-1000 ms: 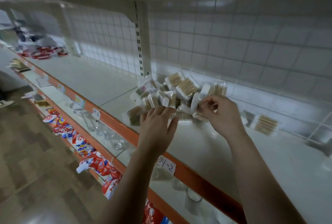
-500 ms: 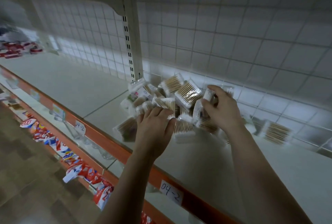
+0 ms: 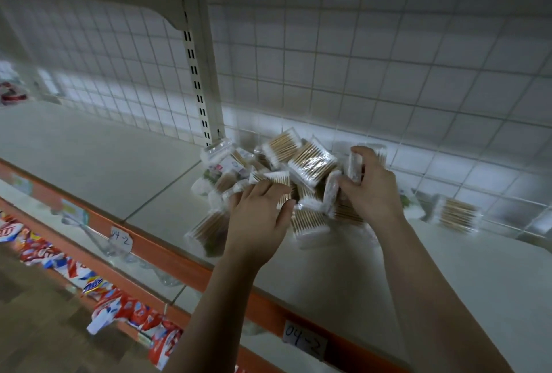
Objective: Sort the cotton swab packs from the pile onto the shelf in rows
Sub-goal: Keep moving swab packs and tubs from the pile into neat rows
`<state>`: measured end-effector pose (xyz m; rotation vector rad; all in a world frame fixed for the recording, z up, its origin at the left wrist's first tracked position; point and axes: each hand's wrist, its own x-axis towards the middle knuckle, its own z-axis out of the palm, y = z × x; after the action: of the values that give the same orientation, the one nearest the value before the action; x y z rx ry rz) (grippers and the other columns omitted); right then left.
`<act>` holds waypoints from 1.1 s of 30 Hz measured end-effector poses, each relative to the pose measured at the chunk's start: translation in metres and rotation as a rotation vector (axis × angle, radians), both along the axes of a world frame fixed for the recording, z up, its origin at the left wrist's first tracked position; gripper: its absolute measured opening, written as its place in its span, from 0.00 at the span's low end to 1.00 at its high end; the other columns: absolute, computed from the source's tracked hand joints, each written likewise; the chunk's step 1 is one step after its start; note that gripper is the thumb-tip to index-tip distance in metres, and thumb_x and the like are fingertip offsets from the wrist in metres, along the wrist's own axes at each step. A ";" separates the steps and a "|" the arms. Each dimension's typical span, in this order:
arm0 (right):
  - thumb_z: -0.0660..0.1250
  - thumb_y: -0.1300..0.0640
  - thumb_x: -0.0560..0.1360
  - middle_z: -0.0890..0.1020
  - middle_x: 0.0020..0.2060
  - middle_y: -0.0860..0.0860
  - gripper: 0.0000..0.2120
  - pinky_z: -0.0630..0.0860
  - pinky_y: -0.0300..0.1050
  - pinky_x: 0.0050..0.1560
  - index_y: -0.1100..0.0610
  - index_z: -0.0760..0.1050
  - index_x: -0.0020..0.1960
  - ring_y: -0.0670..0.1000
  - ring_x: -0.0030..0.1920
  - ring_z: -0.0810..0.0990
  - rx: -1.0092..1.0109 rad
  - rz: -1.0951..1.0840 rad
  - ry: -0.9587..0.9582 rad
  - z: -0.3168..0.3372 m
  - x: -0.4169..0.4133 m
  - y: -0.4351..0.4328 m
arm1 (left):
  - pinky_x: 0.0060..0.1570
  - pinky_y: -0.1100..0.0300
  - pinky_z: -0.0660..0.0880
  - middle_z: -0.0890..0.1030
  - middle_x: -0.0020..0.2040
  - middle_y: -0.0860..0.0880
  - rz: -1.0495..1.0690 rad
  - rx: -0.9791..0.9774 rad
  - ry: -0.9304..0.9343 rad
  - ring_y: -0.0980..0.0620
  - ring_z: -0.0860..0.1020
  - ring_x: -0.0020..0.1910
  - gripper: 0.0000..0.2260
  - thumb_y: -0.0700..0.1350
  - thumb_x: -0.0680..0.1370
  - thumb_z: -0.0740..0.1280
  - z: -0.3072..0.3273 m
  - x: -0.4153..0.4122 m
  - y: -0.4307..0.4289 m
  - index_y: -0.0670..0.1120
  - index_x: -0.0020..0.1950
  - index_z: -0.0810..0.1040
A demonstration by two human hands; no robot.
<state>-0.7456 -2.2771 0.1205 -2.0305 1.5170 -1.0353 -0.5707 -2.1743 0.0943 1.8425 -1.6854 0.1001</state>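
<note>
A loose pile of clear cotton swab packs (image 3: 310, 160) with wooden sticks lies on the white shelf (image 3: 104, 157) beside the slotted upright. My left hand (image 3: 257, 217) rests on the pile's near left side, fingers spread flat over the packs. My right hand (image 3: 370, 187) is at the pile's right side and pinches an upright pack (image 3: 355, 166) between thumb and fingers. One pack (image 3: 457, 214) lies apart at the right against the wire grid back. Another pack (image 3: 206, 229) has slid toward the shelf's front edge.
The slotted white upright (image 3: 198, 73) stands just left of the pile, a wire grid back wall (image 3: 388, 73) behind it. The orange shelf edge (image 3: 167, 256) carries handwritten labels. Below are glassware (image 3: 98, 241) and red-blue snack packets (image 3: 119, 310).
The camera has shifted closer and rightward. My right hand has lifted a pack upright out of the pile. My left hand stays spread on the pile's left side.
</note>
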 end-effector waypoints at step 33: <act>0.76 0.62 0.65 0.81 0.42 0.48 0.20 0.72 0.40 0.30 0.49 0.70 0.49 0.50 0.38 0.79 0.121 -0.132 -0.203 0.010 -0.086 0.052 | 0.52 0.50 0.74 0.79 0.52 0.45 -0.237 -0.152 -0.099 0.44 0.76 0.50 0.09 0.42 0.76 0.67 0.036 -0.010 -0.091 0.45 0.56 0.79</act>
<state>-0.8318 -2.2252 0.1305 -1.7075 1.5818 -1.1323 -0.5803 -2.2652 0.1304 1.5386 -1.8970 0.2165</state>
